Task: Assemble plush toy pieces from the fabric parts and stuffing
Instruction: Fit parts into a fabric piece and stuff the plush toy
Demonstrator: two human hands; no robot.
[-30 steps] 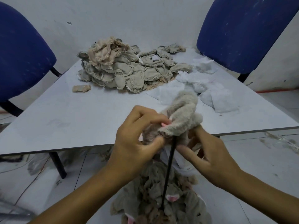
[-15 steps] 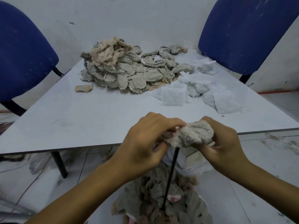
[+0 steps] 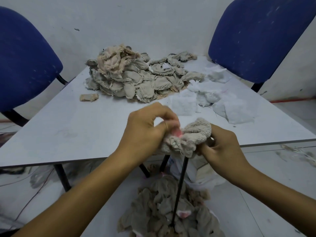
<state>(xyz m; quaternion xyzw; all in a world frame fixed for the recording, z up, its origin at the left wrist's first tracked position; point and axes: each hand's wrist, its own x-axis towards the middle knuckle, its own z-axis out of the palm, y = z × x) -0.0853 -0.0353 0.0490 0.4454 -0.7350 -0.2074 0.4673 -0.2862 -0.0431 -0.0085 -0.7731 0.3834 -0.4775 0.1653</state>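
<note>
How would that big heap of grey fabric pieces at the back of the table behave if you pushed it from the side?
The heap of fabric pieces would probably slump and spread instead of sliding as one, since the pieces lie loosely overlapped. They look thin and frayed, so likely floppy and light. The table looks smooth, so bottom pieces may slip easily.

The plush piece, upright a second ago, now lies bunched sideways between the left hand and right hand, pink patch exposed

Two blue chairs, grey table, white wall
</note>
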